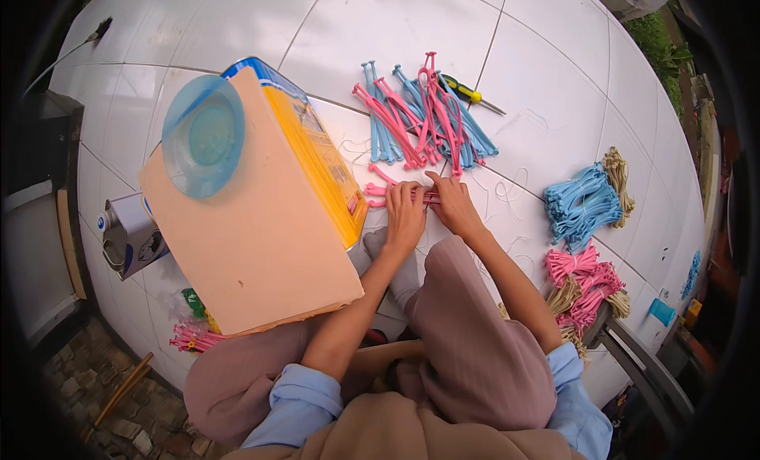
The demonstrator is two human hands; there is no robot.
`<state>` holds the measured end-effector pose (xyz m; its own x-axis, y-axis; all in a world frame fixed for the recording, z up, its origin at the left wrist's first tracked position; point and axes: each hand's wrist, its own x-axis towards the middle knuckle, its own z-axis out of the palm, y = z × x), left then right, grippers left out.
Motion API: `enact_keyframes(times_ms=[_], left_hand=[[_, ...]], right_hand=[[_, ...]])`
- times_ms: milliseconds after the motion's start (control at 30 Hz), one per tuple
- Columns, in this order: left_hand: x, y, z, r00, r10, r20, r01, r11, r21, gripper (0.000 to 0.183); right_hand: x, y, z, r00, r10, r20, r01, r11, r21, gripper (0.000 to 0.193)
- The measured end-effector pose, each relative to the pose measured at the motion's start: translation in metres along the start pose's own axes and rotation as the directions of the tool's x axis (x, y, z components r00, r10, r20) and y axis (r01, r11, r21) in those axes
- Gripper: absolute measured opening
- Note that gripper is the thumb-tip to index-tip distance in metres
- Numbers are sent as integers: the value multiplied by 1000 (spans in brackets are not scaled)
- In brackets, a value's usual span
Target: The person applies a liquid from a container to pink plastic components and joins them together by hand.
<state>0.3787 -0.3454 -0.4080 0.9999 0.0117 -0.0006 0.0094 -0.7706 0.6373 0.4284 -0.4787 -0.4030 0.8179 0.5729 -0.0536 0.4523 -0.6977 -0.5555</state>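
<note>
Near the middle of the white tiled floor, my left hand (pixel 405 218) and my right hand (pixel 457 207) work close together on a small bunch of pink rubber straps (pixel 375 190). The knobbed ends stick out to the left of my left hand. The fingers of both hands are closed around the bunch, and the part between them is partly hidden. Just beyond lies a loose heap of pink straps (pixel 431 119) and blue straps (pixel 383 135) with knobbed ends. A yellow-and-black screwdriver (pixel 467 90) lies at the heap's right side.
A cardboard sheet (pixel 261 222) covers a yellow-and-blue tin (pixel 317 143); a clear blue bowl (pixel 203 135) sits on it. At left stands a metal can (pixel 133 234). Tied bundles of blue straps (pixel 582 203), pink straps (pixel 594 286) and beige straps (pixel 620 179) lie right. White threads (pixel 511 189) are scattered about.
</note>
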Motion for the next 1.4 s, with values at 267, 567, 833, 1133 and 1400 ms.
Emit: enact_keyframes(times_ms=[267, 567, 833, 1133, 1400], left_hand=[[42, 19, -10, 986, 26, -163, -38, 997, -72, 22], [56, 129, -103, 965, -200, -169, -3, 636, -772, 19], [-6, 156, -248, 920, -278, -275, -160, 375, -913, 20], [-111, 170, -354, 769, 302, -564, -219, 953, 212, 74], [-106, 149, -368, 926, 311, -213, -319, 948, -4, 25]], right_hand=[[31, -7, -68, 990, -89, -111, 93, 995, 27, 58], [30, -96, -167, 924, 331, -191, 57, 376, 925, 69], [15, -201, -271, 965, 74, -251, 141, 662, 736, 63], [-36, -292, -312, 959, -237, 158, 152, 894, 421, 63], [-41, -314, -308, 961, -265, 72, 251, 955, 160, 72]])
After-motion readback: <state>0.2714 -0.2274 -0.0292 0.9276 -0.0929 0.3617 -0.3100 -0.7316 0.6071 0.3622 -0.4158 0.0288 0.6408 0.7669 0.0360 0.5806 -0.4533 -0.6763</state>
